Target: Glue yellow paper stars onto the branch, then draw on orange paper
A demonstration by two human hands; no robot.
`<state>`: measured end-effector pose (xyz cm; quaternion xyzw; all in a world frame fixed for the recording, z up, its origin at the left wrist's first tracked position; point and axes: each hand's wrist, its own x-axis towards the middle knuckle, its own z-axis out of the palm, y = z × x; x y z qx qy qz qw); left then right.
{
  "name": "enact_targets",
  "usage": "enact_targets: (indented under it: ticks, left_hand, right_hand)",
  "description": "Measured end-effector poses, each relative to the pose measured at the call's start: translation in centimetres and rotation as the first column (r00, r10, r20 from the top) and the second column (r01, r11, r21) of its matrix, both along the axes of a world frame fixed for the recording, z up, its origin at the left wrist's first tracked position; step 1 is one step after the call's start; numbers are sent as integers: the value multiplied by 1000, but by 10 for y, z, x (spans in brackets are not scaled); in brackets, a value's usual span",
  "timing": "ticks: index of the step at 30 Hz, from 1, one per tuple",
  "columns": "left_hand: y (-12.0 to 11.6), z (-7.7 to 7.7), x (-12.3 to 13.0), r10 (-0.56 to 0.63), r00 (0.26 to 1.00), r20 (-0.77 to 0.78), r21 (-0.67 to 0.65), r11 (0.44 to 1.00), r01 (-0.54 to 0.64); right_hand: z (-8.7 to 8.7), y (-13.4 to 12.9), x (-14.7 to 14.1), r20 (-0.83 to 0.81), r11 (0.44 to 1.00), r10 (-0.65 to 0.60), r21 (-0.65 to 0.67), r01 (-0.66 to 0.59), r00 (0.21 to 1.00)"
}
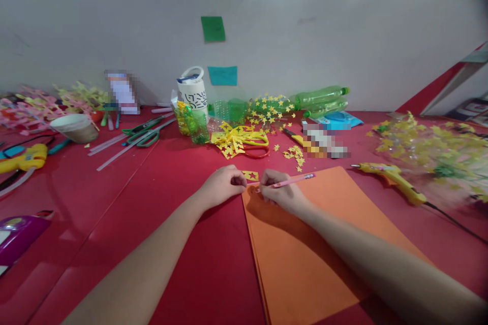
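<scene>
My right hand (282, 192) is closed around a pink pencil (295, 180), its tip on the top left corner of a large orange paper sheet (316, 264). Small marks show near the tip. My left hand (224, 186) is closed, its curled fingertips at that same corner of the sheet; the exact grip is partly hidden. Just beyond the fingers lies a small yellow paper strip (250, 175) with star cut-outs. More than one orange sheet appears stacked along the left edge.
Behind lie yellow star scraps (231, 141), scissors (259, 150), a cutter knife (301, 140) and a white tumbler (192, 94). Green bottles (322, 97) rest by the wall. A yellow glue gun (392, 177) with a cord is at right; another glue gun (28, 158) is at left.
</scene>
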<state>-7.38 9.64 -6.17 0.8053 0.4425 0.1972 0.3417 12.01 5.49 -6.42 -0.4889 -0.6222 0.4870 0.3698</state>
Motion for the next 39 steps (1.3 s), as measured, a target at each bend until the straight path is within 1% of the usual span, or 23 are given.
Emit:
enact_targets:
  ticks: [8,19,28,35,39]
  left_hand:
    - [1,1,0,-9,1000,-6,-1,1000,9]
    - [0,0,0,-13,1000,-6,-1,1000,13]
    - [1,-2,-1,0,1000,13,12,1000,0]
    - [0,1,0,0,1000,-3,25,1000,0]
    - [0,2,0,7,1000,-9,32,999,-6]
  right_hand:
    - [3,-1,1,9,1000,23,0,-23,1000]
    - [1,-2,1,36,1000,15,15,-16,999]
    - [2,-4,-1,8,999,38,-17,-38,999]
    - [1,-5,-3,-12,998,60,-16,-60,998]
    - [2,-6,-4,-14,998,69,10,-69,997]
